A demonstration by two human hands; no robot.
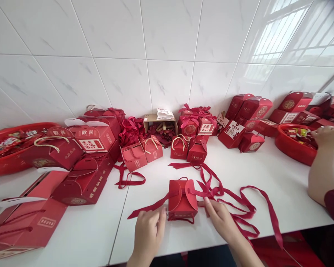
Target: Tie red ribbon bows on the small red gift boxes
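A small red gift box (183,202) stands closed in front of me, its curved flaps folded over the top and a thin cord loop at front and back. Dark red ribbon (153,206) runs through the top, with a short tail to the left and a long, loose length (241,205) trailing right. Beside the box's front left edge is my left hand (151,227), fingers curled in; what they grip, if anything, is hidden. At the right side, my right hand (221,218) has thumb and forefinger pinched at the ribbon, the forefinger reaching the box wall.
Larger red boxes (86,181) crowd the left, with a red basin (22,163) of sweets behind. Small boxes (135,157), ribbon bows (132,128) and a cardboard carton (149,119) line the tiled wall. At right, another person's hand (330,137) is over a second basin (291,150).
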